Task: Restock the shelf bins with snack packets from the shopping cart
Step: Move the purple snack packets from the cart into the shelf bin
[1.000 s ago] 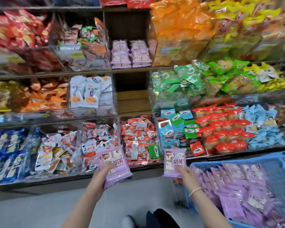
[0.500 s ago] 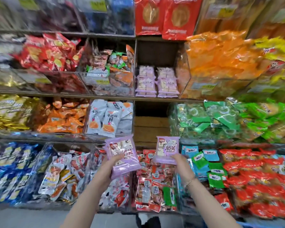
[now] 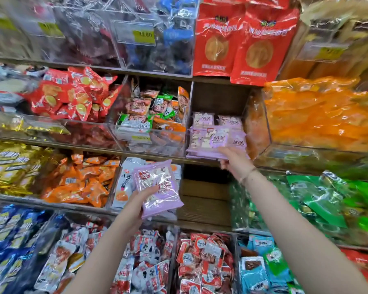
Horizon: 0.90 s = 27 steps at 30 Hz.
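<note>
Holding packet (image 3: 219, 138) at bin (image 3: 219, 96), right hand (image 3: 235, 161) outstretched; left hand (image 3: 134, 206) grips bundle (image 3: 159, 187).

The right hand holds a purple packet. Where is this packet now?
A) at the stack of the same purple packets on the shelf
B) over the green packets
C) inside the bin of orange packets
A: the right hand holds its purple packet against the front of the purple stack.
</note>
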Each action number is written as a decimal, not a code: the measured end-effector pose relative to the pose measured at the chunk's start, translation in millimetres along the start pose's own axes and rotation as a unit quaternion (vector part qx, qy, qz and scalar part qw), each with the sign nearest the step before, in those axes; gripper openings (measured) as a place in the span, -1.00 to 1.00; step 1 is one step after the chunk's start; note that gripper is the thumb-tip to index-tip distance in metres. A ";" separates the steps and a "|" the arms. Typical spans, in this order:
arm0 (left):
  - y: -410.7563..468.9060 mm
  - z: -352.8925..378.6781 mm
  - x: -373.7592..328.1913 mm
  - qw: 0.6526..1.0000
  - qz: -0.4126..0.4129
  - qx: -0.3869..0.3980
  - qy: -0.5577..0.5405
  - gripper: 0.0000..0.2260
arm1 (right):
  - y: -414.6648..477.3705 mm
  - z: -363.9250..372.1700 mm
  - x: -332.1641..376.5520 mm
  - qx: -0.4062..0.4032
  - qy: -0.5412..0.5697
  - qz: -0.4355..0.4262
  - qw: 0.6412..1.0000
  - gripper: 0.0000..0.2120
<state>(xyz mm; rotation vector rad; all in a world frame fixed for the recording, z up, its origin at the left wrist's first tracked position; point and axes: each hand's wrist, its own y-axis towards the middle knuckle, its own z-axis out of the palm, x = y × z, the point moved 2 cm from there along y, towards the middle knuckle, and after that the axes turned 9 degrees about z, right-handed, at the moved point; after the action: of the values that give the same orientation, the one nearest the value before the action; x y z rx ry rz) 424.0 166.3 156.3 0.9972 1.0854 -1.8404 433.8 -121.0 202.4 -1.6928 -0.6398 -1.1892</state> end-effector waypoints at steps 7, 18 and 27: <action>34.7 -19.1 -7.7 1.000 -0.012 -0.010 -0.003 -0.29 | 111.9 28.2 62.9 -0.056 -0.110 -0.020 0.992 -0.70; 42.1 -18.6 -0.7 0.999 -0.034 -0.005 -0.010 -0.02 | 158.9 23.8 76.0 -0.186 -0.329 -0.064 0.923 -0.84; 30.1 -7.0 2.8 0.997 -0.042 -0.002 -0.060 -0.48 | 62.9 31.8 70.8 -0.201 -0.401 -0.213 0.868 -0.61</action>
<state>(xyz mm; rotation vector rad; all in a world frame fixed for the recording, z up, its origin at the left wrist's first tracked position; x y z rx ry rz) 451.1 161.6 142.0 0.8385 1.0725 -1.9374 526.4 -125.7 239.5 -2.5187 -1.4050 -0.8982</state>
